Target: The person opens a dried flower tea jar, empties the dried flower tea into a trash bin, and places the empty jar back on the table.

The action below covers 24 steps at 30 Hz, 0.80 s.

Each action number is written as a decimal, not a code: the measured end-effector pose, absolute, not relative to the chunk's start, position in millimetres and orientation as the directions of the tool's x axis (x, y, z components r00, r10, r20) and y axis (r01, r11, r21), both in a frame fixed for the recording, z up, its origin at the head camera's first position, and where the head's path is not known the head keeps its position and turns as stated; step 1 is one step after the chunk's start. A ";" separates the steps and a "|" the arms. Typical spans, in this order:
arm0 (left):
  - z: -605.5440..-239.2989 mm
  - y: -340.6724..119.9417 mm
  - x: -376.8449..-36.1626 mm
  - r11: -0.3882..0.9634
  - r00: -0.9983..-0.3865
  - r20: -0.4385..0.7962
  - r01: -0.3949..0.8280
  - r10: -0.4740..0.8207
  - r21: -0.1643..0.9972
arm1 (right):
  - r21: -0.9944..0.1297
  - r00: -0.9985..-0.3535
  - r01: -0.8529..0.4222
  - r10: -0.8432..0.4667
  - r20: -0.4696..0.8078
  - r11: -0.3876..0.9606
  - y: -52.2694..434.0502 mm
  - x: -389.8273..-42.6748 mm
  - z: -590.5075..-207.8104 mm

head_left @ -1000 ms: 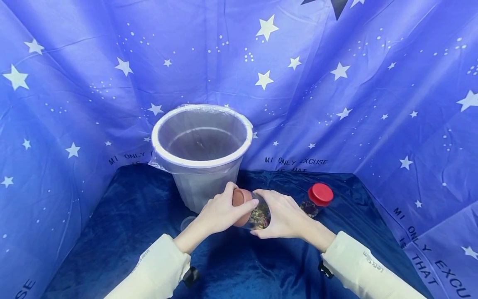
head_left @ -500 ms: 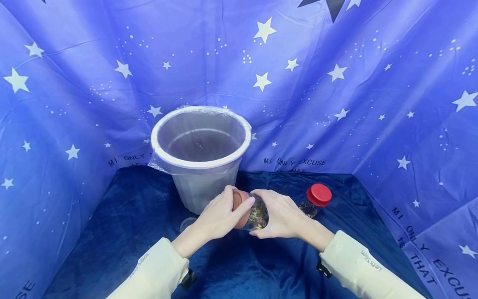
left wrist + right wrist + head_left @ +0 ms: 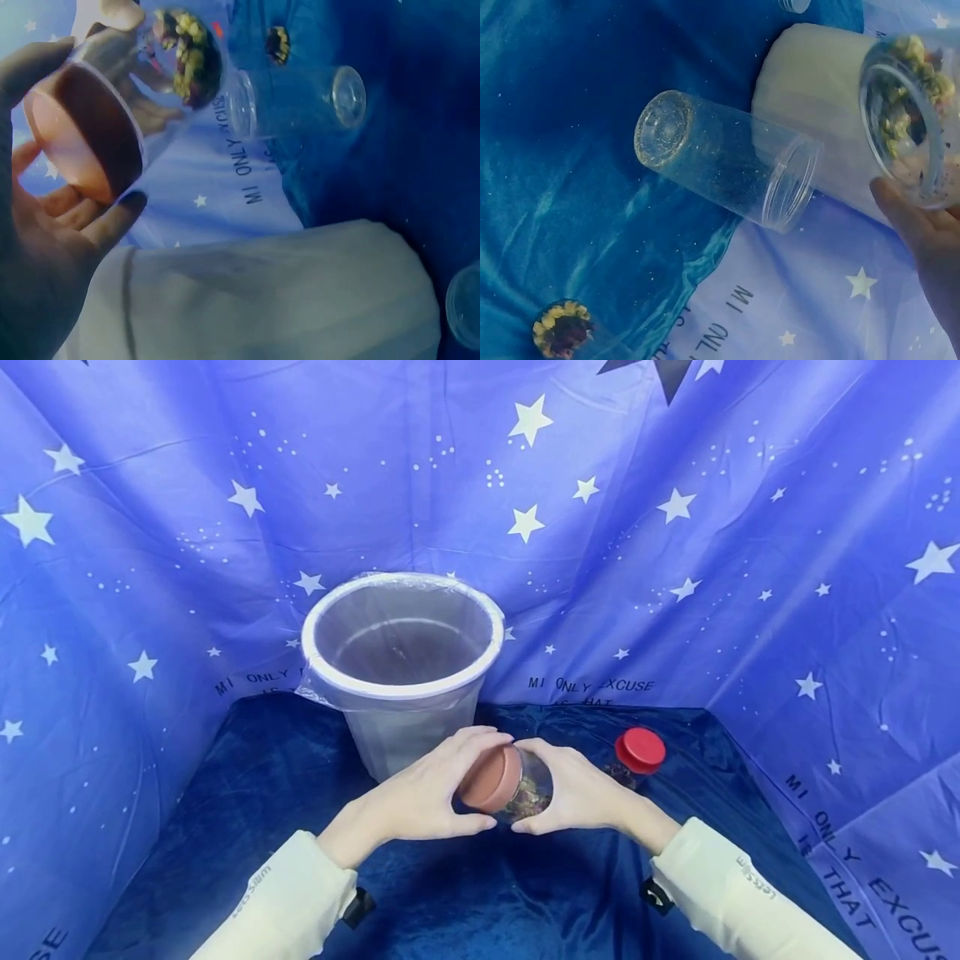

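Both hands hold one jar (image 3: 517,783) just in front of the bin (image 3: 402,667).

Since the earlier frame the jar has tipped, its brown lid (image 3: 491,777) now facing the camera; left hand (image 3: 420,797) fingers curl round the lid, right hand (image 3: 581,793) wraps the glass body. The red-lidded jar (image 3: 636,757) right of the bin has stayed.

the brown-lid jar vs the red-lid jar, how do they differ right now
The brown-lid jar is held off the cloth, tilted, left hand curled round its lid and right hand gripping its clear body. The red-lid jar rests untouched on the blue cloth, farther right. Lid colours differ: brown against red. Both are clear and hold dried flowers.
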State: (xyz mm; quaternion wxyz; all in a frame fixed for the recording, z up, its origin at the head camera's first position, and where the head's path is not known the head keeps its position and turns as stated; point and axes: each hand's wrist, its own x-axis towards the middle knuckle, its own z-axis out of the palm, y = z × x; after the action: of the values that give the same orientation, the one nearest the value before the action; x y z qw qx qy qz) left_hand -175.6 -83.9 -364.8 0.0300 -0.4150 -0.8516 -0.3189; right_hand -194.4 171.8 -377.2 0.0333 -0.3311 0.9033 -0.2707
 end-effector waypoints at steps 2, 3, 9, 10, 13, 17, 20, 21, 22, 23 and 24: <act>-363.9 -85.6 -176.3 0.444 -0.626 0.306 0.749 0.717 0.492 | -0.542 -0.767 -0.575 -0.634 0.097 0.613 173.4 -195.5 -376.9; -363.8 -86.4 -176.3 0.445 -0.616 0.303 0.759 0.727 0.475 | -0.553 -0.763 -0.572 -0.641 0.087 0.606 173.9 -195.8 -376.8; -368.3 -87.5 -176.6 0.447 -0.538 0.349 0.839 0.767 0.311 | -0.578 -0.747 -0.564 -0.662 0.053 0.590 175.0 -197.2 -379.6; -369.1 -87.4 -176.8 0.444 -0.522 0.365 0.851 0.771 0.280 | -0.578 -0.749 -0.562 -0.661 0.052 0.592 174.9 -197.0 -379.9; -371.3 -87.8 -178.3 0.434 -0.481 0.408 0.876 0.776 0.208 | -0.557 -0.754 -0.570 -0.653 0.063 0.604 174.3 -196.4 -380.8; -371.4 -88.5 -180.2 0.437 -0.471 0.430 0.881 0.771 0.180 | -0.536 -0.767 -0.573 -0.636 0.083 0.620 172.9 -195.4 -380.0; -370.6 -88.4 -180.6 0.454 -0.489 0.430 0.871 0.759 0.188 | -0.531 -0.772 -0.573 -0.628 0.095 0.624 171.7 -195.7 -379.3; -370.4 -88.2 -180.4 0.462 -0.496 0.427 0.866 0.756 0.189 | -0.528 -0.772 -0.575 -0.627 0.098 0.625 171.4 -195.7 -379.3; -370.3 -87.8 -180.2 0.472 -0.505 0.424 0.861 0.752 0.189 | -0.529 -0.772 -0.575 -0.628 0.098 0.625 171.2 -195.8 -379.6; -370.2 -87.4 -179.9 0.480 -0.515 0.418 0.855 0.749 0.194 | -0.528 -0.772 -0.574 -0.628 0.096 0.626 171.1 -195.6 -380.1; -370.2 -86.9 -179.6 0.488 -0.524 0.412 0.850 0.745 0.197 | -0.528 -0.773 -0.572 -0.627 0.094 0.628 171.1 -195.1 -380.6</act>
State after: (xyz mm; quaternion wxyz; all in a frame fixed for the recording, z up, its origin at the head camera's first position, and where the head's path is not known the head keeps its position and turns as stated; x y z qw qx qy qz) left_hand -179.6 -86.9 -370.2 0.1370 -0.4683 -0.8517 -0.1910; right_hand -195.1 171.1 -380.6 0.0495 -0.3329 0.9007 -0.2746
